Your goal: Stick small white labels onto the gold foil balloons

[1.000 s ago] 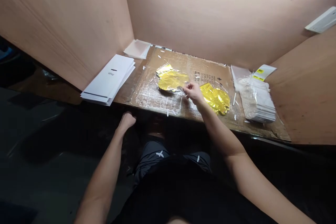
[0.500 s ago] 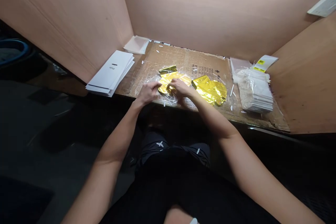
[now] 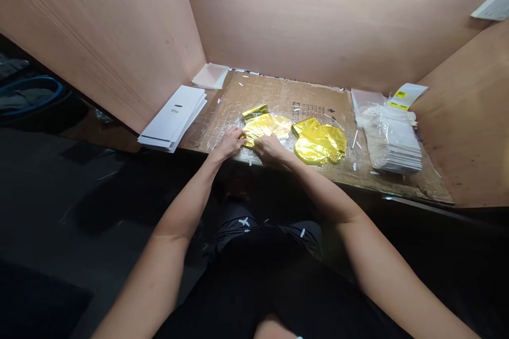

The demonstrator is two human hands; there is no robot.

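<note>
A gold foil piece (image 3: 267, 126) inside clear plastic wrap lies on the cardboard-covered bench (image 3: 278, 98), near its front edge. My left hand (image 3: 231, 142) pinches the wrap at the foil's left edge, fingers closed. My right hand (image 3: 270, 149) presses on the foil's front edge, fingers curled over it. A second gold foil piece (image 3: 321, 142) lies flat just right of my right hand, untouched. Both forearms reach forward from my lap.
A stack of white cards (image 3: 174, 118) sits at the left by the wooden side wall. A pile of clear bags with white inserts (image 3: 392, 142) and a yellow-labelled tag (image 3: 405, 96) lie at the right. Small white strips are scattered on the cardboard. Wooden walls enclose three sides.
My left hand rose from below the bench edge to the wrapped foil. My right hand shifted left and nearer onto the same foil, and both now hold it.
</note>
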